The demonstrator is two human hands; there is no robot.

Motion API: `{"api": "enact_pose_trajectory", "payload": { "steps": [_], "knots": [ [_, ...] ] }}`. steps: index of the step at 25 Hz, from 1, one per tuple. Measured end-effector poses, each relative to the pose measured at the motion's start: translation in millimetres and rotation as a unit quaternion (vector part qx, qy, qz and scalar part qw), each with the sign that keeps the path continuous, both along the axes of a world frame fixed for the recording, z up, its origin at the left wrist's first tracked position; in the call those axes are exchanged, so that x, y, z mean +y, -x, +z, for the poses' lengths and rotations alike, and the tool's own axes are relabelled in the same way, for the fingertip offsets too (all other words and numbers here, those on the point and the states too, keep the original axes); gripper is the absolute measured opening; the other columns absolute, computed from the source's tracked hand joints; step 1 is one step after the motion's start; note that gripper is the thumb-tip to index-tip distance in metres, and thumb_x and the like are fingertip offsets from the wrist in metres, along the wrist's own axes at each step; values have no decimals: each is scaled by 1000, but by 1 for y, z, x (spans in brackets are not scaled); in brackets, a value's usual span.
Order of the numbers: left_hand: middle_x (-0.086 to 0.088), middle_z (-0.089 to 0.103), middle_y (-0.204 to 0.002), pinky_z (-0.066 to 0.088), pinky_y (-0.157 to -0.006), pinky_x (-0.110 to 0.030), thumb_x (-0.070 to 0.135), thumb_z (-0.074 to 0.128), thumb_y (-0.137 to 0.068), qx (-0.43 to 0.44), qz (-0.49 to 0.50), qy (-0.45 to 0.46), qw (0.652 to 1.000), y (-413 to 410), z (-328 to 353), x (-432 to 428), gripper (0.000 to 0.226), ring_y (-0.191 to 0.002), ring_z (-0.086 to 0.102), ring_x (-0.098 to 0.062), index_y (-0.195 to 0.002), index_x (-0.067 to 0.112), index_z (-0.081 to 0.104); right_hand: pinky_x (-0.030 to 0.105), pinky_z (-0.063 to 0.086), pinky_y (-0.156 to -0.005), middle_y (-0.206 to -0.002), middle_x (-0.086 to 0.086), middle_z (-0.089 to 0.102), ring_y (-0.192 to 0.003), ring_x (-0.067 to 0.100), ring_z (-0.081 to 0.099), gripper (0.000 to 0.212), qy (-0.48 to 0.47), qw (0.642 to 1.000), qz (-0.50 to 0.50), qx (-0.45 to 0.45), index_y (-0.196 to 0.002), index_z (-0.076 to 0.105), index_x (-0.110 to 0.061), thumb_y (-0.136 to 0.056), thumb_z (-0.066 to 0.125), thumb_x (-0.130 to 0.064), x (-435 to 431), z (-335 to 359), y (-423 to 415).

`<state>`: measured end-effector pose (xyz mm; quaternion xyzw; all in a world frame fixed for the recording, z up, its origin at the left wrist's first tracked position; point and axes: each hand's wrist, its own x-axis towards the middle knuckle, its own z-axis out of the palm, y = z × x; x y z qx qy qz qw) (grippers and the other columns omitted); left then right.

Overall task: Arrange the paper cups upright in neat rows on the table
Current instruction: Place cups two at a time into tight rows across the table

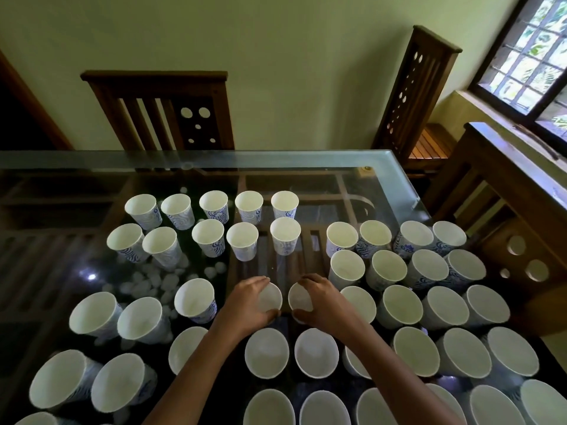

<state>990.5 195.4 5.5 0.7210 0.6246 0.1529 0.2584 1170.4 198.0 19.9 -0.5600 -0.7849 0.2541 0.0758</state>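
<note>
- Nearest the person, paper cups [266, 352] stand mouth-up in packed rows across the near part of the glass table [383, 191]. These rows look filled, so the work seems to lie beyond them.
- Just past them, the left hand [245, 302] grasps the left-hand cup [271, 297] by its rim, thumb on the near side and fingers curled over the far side. The cup sits upright just right of the palm.
- The right hand [323, 299] clasps the right-hand cup [299, 297] the same way, mirrored, with the cup just left of its palm.
- The two held cups stand just beside each other, a narrow gap between them. They sit in the open stretch between a lone cup [194, 299] on the left and the right block of cups [346, 268].
- Gripping the rims from above probably keeps the fingers off neighbouring cups while the gap in this row is filled.
- Whether the bases of the two cups touch the glass cannot be told.
- Farther off, two looser far rows [248, 205] stand upright.
- Beyond the table are a wooden chair [159, 108] and, far right, a window [534, 50].
</note>
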Motion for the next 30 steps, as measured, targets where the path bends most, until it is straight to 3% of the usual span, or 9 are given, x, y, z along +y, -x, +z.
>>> {"api": "enact_pose_trajectory", "payload": {
  "steps": [18,30],
  "knots": [
    [-2,43,-142,31,-109,-27,31,75,-73,1,-2,11,1000,-6,-4,-6,74,-131,39,-16,-136,13,44,29,38,-99,-141,5,41,-126,22,41,61,-6,1000,-3,1,-134,44,-12,-82,69,-29,-9,3,-5],
    [-2,42,-143,29,-107,-25,33,75,-73,8,-9,8,1000,-3,-2,-7,74,-131,39,-16,-137,13,43,33,36,-103,-146,3,36,-131,21,36,72,-3,1000,-15,-1,-140,37,-15,-80,71,-33,-11,1,-7]
  ]
}}
